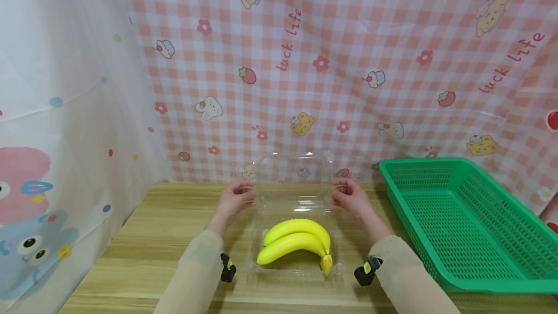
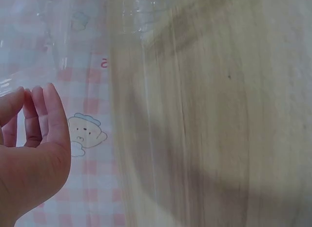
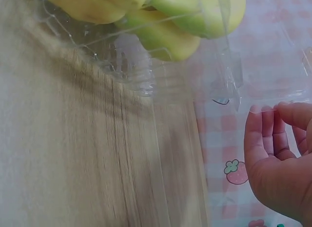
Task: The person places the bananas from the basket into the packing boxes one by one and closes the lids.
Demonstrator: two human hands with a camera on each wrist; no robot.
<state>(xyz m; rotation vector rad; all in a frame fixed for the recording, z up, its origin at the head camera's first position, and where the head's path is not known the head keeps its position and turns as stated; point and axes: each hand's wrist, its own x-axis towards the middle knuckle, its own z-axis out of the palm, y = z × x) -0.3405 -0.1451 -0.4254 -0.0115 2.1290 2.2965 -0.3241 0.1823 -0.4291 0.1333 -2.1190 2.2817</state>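
A clear plastic clamshell box stands on the wooden table with its transparent lid (image 1: pixel 293 183) raised. Two joined yellow bananas (image 1: pixel 296 243) lie in its base, stem toward the front right; they also show in the right wrist view (image 3: pixel 165 34). My left hand (image 1: pixel 235 200) pinches the lid's left edge between thumb and fingertips, and the left wrist view shows that hand (image 2: pixel 39 144) at the clear plastic. On the opposite side my right hand (image 1: pixel 353 200) pinches the lid's right edge, its fingertips against the plastic in the right wrist view, where the hand (image 3: pixel 282 158) is seen close.
A green perforated basket (image 1: pixel 475 236) stands at the right of the wooden table (image 1: pixel 144 241), beyond my right forearm. A pink checked cloth (image 1: pixel 279 96) hangs behind the table, and a white patterned curtain (image 1: pixel 74 86) hangs on the left.
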